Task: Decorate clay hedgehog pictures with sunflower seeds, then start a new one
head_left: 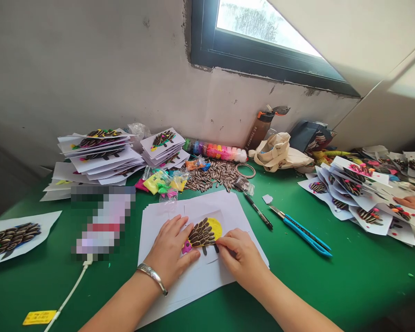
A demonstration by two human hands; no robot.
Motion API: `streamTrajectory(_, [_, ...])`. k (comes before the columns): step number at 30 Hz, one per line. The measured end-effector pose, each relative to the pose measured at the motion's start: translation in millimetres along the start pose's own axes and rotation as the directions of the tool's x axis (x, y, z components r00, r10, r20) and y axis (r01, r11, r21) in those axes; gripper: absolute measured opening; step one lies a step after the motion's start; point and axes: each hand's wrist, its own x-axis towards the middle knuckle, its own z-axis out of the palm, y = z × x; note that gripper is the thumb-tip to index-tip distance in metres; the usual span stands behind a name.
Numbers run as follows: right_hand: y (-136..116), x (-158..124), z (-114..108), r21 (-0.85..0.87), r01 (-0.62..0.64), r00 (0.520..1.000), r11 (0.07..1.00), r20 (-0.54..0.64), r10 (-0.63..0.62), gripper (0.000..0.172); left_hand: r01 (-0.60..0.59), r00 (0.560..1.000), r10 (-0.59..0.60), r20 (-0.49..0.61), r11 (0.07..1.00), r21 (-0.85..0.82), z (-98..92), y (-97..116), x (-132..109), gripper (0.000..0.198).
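Observation:
A small hedgehog picture point(201, 233) of sunflower seeds pressed into yellow clay point(215, 226), with a pink clay head point(186, 248), lies on a stack of white paper point(180, 293). My left hand point(169, 251), a silver bangle at its wrist, rests open at the picture's left side, fingers spread over the paper. On the opposite side, my right hand point(241, 258) is closed in a pinch against the lower right edge of the yellow clay. Whatever is between those fingertips is too small to make out.
Behind the paper lie loose sunflower seeds point(218, 174) and bagged clay point(158, 181). A pen point(258, 211) and blue tweezers point(306, 234) are to the right. Stacked seed pictures point(105, 159) stand left; another person's hand point(413, 203) is by a pile point(352, 196) at far right.

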Motion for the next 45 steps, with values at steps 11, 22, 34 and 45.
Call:
streamTrajectory(11, [4, 2, 2, 0.022, 0.020, 0.999, 1.000, -0.027, -0.020, 0.020, 0.007, 1.000, -0.007, 0.014, 1.000, -0.004, -0.2, 0, 1, 0.053])
streamTrajectory(22, [16, 17, -9, 0.117, -0.071, 0.996, 0.991, -0.038, 0.076, 0.023, 0.005, 1.000, -0.005, -0.003, 0.999, -0.046, -2.8, 1, 1, 0.055])
streamTrajectory(34, [65, 108, -30, -0.214, -0.203, 0.959, 0.956, -0.242, 0.149, 0.023, -0.018, 0.998, 0.016, -0.059, 1.000, -0.022, 10.5, -10, -4, 0.059])
streamTrajectory(45, [76, 120, -15, -0.415, -0.168, 0.977, 0.894, -0.189, 0.096, 0.021, 0.018, 0.999, -0.019, -0.035, 0.999, -0.042, 8.2, -4, -6, 0.059])
